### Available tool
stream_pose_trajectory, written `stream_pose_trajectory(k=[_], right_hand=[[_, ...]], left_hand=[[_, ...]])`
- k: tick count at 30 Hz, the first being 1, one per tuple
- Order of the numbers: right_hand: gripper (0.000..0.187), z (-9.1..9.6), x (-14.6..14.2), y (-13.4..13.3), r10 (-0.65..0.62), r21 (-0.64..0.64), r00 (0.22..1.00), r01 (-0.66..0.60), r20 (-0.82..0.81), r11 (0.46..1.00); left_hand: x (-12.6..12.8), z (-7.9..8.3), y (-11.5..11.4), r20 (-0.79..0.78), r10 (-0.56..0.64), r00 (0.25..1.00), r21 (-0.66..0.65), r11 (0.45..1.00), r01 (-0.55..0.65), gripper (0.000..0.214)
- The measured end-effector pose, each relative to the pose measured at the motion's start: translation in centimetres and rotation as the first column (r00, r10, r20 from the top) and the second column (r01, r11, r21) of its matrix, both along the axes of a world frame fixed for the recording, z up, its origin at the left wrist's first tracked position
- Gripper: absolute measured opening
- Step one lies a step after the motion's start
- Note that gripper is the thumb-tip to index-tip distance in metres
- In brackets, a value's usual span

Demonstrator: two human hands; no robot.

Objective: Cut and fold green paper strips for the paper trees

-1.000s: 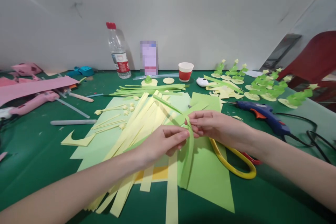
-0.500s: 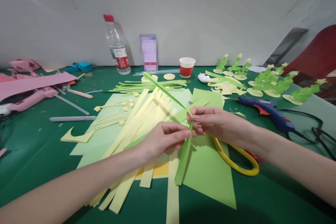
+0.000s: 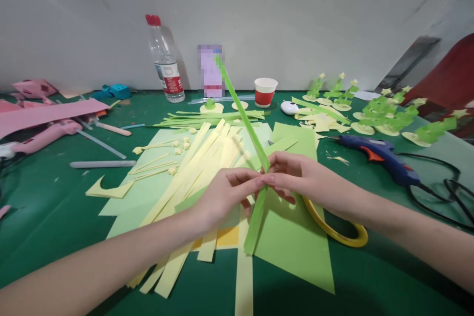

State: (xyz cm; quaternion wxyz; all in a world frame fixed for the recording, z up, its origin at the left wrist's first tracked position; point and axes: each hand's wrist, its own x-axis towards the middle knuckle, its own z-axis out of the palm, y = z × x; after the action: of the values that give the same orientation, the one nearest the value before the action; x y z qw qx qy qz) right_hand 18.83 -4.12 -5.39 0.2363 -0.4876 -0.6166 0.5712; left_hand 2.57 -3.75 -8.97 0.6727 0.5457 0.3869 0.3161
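Note:
Between them my left hand [image 3: 226,192] and my right hand [image 3: 296,175] pinch a long green paper strip [image 3: 246,121], their fingertips nearly meeting at its middle. One end of the strip slants up and away in front of the phone; the other hangs down toward me. Under the hands lie light green paper sheets [image 3: 296,237] and a loose fan of pale yellow paper strips [image 3: 192,173]. Beside my right wrist shows a yellow scissors handle [image 3: 344,237], the rest mostly covered by my hand.
A blue glue gun [image 3: 381,155] with its cord lies on the right, before several green paper plants [image 3: 385,111]. At the back stand a bottle [image 3: 168,66], a blurred phone [image 3: 211,76] and a paper cup [image 3: 265,93]. A pink glue gun [image 3: 48,138] is on the left.
The strip's far end has swung higher, its flat side now turned more toward me. My right thumb has come down beside my left fingertips on the strip.

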Motion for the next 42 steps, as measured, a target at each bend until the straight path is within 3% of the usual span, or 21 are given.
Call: stream_pose_trajectory(k=[6,12,16,19,22,25,35,38,42], right_hand=[[0.011,0.0,-0.1,-0.1,-0.022,-0.088,1.0,0.022,0.001,0.996],[0.027,-1.1,0.4,-0.2,0.036,-0.077,0.998,-0.039,-0.045,0.996],[0.026,-1.5,0.8,-0.7,0.101,0.044,0.995,-0.1,-0.012,0.994],[0.026,-1.7,0.8,-1.0,0.135,0.165,0.991,-0.133,0.003,0.977],[0.029,-2.1,0.7,-1.2,0.159,0.152,0.987,-0.157,-0.001,0.976],[0.027,-2.6,0.6,-1.3,0.142,0.042,0.988,-0.139,-0.065,0.989],[0.025,-3.2,0.5,-1.0,-0.019,-0.133,0.965,-0.017,-0.261,0.991],[0.023,-3.5,0.6,-1.1,0.011,-0.123,0.944,-0.055,-0.329,0.991],[0.019,-3.3,0.8,-1.3,0.072,-0.091,0.962,-0.099,-0.263,0.991]], left_hand=[[0.2,0.5,-0.3,-0.031,0.052,0.998,0.029,0.998,-0.051,0.018],[0.0,0.4,-0.1,0.006,-0.071,0.997,-0.019,0.997,0.071,0.016],[-0.3,0.7,-0.2,-0.067,-0.2,0.977,-0.005,0.98,0.2,0.03],[-0.4,0.9,-0.4,-0.158,-0.233,0.96,0.048,0.969,0.243,0.034],[-0.4,0.7,-0.6,-0.16,-0.201,0.967,0.053,0.976,0.211,0.031],[-0.3,0.4,-0.6,-0.152,-0.173,0.973,0.075,0.98,0.186,0.03],[0.2,0.6,-0.4,-0.022,-0.022,1.0,0.017,1.0,0.023,0.033],[0.3,0.5,-0.5,-0.043,0.042,0.998,0.052,0.998,-0.04,0.029],[0.1,0.4,-0.5,-0.052,0.047,0.998,0.076,0.996,-0.043,0.024]])
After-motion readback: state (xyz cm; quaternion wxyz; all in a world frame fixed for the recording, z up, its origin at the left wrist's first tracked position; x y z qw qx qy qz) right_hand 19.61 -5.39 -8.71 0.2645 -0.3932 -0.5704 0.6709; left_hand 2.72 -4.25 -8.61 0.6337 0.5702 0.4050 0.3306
